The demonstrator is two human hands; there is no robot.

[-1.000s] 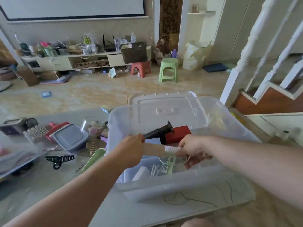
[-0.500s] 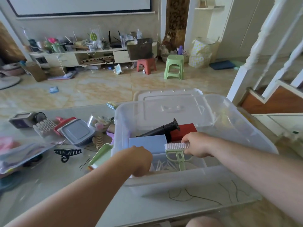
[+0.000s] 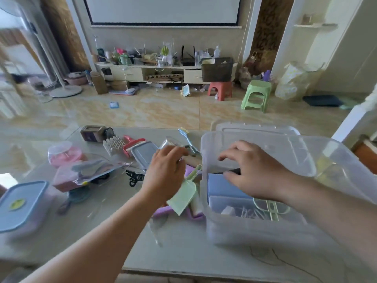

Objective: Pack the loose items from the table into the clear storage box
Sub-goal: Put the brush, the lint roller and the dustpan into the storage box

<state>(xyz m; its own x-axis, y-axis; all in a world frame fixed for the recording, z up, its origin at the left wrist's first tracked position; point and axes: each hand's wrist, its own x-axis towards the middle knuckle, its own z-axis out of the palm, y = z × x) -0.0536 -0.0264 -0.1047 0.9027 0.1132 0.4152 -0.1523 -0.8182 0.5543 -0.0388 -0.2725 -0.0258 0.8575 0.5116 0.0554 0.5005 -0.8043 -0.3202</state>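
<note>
The clear storage box (image 3: pixel 330 166) stands on the right of the table. Inside it lie a blue block (image 3: pixel 221 187), a green brush (image 3: pixel 272 207) and a black handle, mostly hidden by my right hand. My right hand (image 3: pixel 251 170) hovers over the box interior with fingers spread, holding nothing. My left hand (image 3: pixel 166 172) is left of the box, above a green dustpan (image 3: pixel 184 195) and purple items, its fingers loosely curled near a shiny clear piece (image 3: pixel 171 141). I cannot see anything gripped in it.
Loose items cover the table's left: a grey lidded container (image 3: pixel 143 153), red dustpan (image 3: pixel 133 142), black hair clip (image 3: pixel 133 177), blue brush (image 3: pixel 186 136), pink tub (image 3: pixel 63 154), blue-lidded box (image 3: pixel 20 205). The box's lid (image 3: pixel 257 127) lies behind it.
My right hand has let go of the green brush, which now lies in the box. My left hand has moved out of the box to the left, over the loose items. The view swung left.
</note>
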